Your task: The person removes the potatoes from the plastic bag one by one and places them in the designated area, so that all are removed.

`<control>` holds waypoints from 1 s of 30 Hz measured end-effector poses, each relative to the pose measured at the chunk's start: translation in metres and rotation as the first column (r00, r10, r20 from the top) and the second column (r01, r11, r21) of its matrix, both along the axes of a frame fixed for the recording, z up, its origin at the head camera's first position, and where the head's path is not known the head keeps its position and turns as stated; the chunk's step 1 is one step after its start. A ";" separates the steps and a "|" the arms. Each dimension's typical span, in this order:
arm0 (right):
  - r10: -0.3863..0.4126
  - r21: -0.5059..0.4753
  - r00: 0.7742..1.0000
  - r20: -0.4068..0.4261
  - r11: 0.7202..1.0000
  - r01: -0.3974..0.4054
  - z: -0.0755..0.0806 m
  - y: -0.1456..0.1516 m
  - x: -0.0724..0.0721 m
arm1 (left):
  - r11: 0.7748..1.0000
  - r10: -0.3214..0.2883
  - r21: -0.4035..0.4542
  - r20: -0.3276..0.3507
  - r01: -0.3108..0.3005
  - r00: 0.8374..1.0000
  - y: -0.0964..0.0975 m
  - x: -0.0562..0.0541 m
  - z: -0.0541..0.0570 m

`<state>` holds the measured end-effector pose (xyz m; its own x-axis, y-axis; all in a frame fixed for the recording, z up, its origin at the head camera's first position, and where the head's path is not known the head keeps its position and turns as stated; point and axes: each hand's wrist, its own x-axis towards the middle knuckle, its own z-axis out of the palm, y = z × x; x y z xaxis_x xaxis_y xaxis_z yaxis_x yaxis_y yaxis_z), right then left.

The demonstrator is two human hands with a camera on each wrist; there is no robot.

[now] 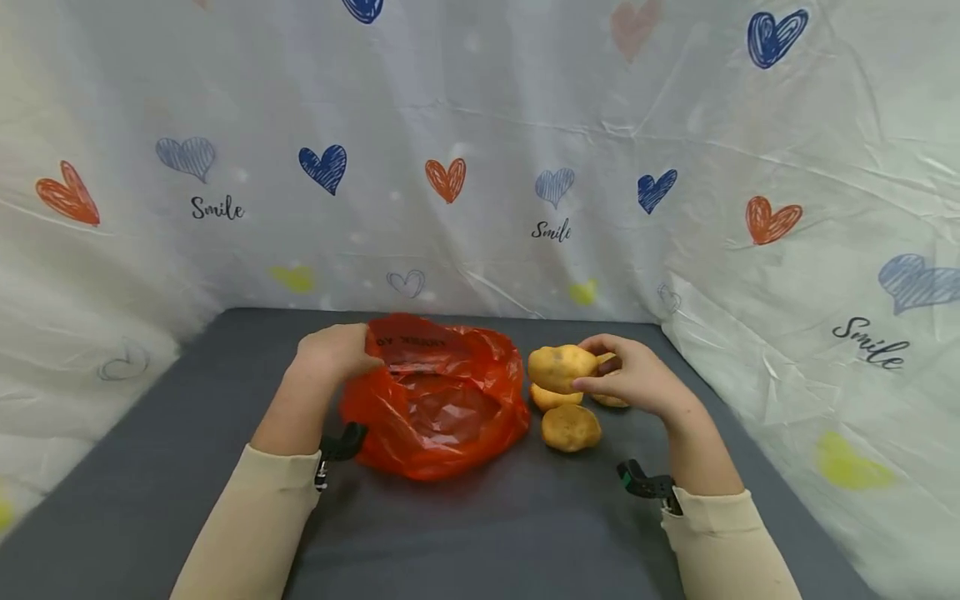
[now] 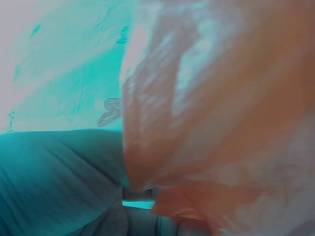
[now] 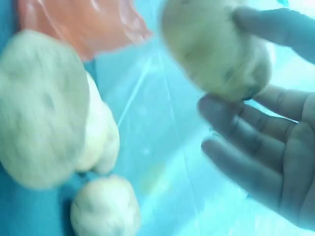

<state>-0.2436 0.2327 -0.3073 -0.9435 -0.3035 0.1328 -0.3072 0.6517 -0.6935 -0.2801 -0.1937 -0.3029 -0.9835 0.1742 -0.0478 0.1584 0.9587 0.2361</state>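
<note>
My left hand (image 1: 337,354) grips the left rim of a red plastic bag (image 1: 450,442), whose mouth gapes upward. The bag's film (image 2: 221,98) fills most of the left wrist view and hides the fingers there. My right hand (image 1: 633,375) pinches a potato (image 1: 558,368) between thumb and fingertips, held up to the right of the bag. In the right wrist view this potato (image 3: 216,49) hangs apart from the others. Below it on the table lie several more potatoes, the nearest potato (image 1: 572,428) close to the bag's right side.
The dark grey table (image 1: 480,542) extends to both sides and toward me. Behind it hangs a pale curtain (image 1: 495,242) printed with hearts and the word "Smile", which also runs along the right side. Another potato (image 3: 106,209) lies beside the cluster in the right wrist view.
</note>
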 end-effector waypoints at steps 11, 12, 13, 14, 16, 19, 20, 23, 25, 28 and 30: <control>-0.034 0.168 0.990 0.137 0.986 0.011 0.012 0.033 -0.004 | 0.999 -0.003 0.045 0.025 0.002 1.000 -0.046 0.012 -0.005; -0.041 0.175 0.985 0.169 0.985 0.011 0.012 0.034 -0.005 | 0.999 -0.006 0.054 0.030 0.004 1.000 -0.049 0.012 -0.005; -0.049 0.178 0.978 0.204 0.984 0.012 0.011 0.035 -0.005 | 0.998 -0.008 0.060 0.036 0.006 0.999 -0.051 0.013 -0.006; -0.056 0.179 0.969 0.241 0.984 0.012 0.010 0.036 -0.006 | 0.998 -0.010 0.062 0.041 0.007 0.999 -0.052 0.013 -0.005; -0.076 0.193 0.948 0.309 0.981 0.016 0.007 0.038 -0.008 | 0.998 -0.013 0.059 0.047 0.010 0.999 -0.054 0.013 -0.004; -0.109 0.222 0.912 0.396 0.975 0.021 -0.002 0.040 -0.012 | 0.999 -0.019 0.045 0.053 0.016 0.998 -0.056 0.013 -0.001; -0.117 0.235 0.902 0.415 0.972 0.018 -0.006 0.039 -0.016 | 0.999 -0.015 0.039 0.057 0.013 0.998 -0.058 0.014 -0.001; -0.133 0.257 0.877 0.462 0.966 0.011 -0.019 0.036 -0.025 | 0.999 -0.008 0.038 0.067 0.005 0.998 -0.063 0.017 0.000; -0.141 0.260 0.864 0.483 0.966 0.012 -0.026 0.034 -0.030 | 0.999 -0.001 0.050 0.076 -0.003 0.997 -0.066 0.019 0.000; -0.138 0.255 0.855 0.500 0.967 0.007 -0.034 0.031 -0.037 | 0.998 0.010 0.069 0.079 -0.015 0.997 -0.069 0.022 -0.002; -0.133 0.243 0.849 0.512 0.970 0.006 -0.038 0.032 -0.038 | 0.997 0.012 0.077 0.084 -0.018 0.996 -0.068 0.024 -0.001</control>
